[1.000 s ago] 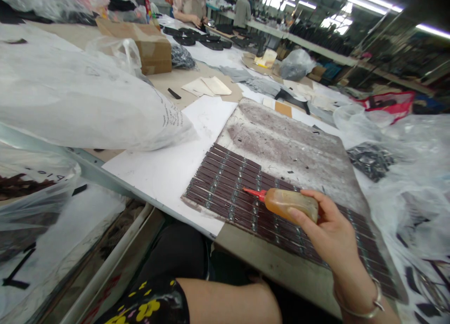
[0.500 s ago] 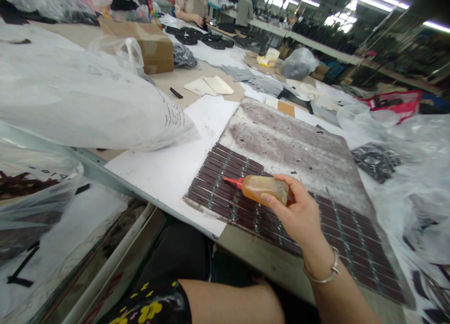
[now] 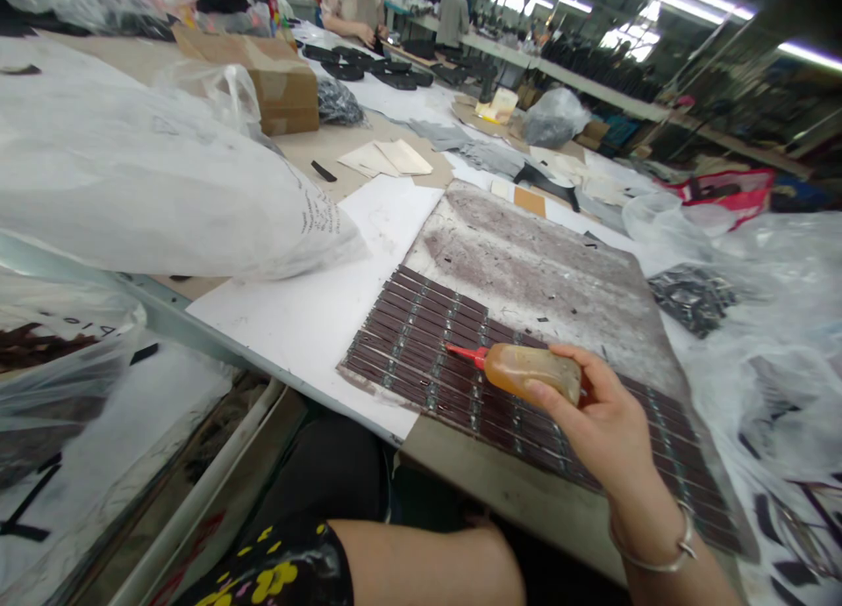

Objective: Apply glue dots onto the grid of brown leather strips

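Note:
My right hand (image 3: 609, 422), with a bangle at the wrist, is closed around a squeeze bottle (image 3: 530, 371) of amber liquid, tilted on its side. Its red nozzle (image 3: 466, 352) points left, over rows of dark brown strips (image 3: 421, 325). Whether the tip touches a strip I cannot tell. The strips lie close together on a stained board (image 3: 526, 255), crossed by several shiny greenish bands. Part of the rows is hidden behind the hand and bottle. My left hand is out of view.
A large white plastic bag (image 3: 164, 194) bulges at left, before a cardboard box (image 3: 276, 80). Clear plastic bags (image 3: 776, 325) crowd the right side. White paper (image 3: 296, 325) extends left of the board. A person (image 3: 355, 14) works at the far table. My lap is below the table edge.
My right hand has moved right with the bottle, and the nozzle tip now points at a spot farther right along the strips. The view has shifted slightly.

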The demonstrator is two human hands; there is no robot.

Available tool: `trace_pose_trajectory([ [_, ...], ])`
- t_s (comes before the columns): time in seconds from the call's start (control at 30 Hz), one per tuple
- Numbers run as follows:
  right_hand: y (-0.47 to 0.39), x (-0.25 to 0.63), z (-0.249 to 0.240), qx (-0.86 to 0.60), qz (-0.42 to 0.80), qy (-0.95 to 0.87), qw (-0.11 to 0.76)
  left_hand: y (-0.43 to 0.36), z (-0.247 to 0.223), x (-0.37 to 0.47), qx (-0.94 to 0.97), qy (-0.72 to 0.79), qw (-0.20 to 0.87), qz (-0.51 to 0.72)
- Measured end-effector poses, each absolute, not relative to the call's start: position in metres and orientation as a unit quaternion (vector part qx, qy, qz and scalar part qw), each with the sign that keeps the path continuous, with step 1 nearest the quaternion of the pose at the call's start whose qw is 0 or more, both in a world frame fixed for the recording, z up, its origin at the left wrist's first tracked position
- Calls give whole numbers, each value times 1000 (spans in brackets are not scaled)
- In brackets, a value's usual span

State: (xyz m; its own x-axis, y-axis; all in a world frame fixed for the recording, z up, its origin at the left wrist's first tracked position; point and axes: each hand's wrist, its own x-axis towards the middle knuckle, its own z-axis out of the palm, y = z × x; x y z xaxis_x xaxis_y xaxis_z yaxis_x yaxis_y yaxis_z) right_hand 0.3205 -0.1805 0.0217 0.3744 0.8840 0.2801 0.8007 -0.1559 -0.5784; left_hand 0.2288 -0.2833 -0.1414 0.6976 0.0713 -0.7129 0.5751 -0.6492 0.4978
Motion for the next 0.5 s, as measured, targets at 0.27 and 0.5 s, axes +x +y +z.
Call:
trace_pose_trajectory([
  [0.27,-184,322,23,-761,72,-537,356,-294,-158,227,860,97,340,-367],
  [0.5,-157,303,19,-733,69,-577,355,-303,-178,235,887,65,310,-335],
])
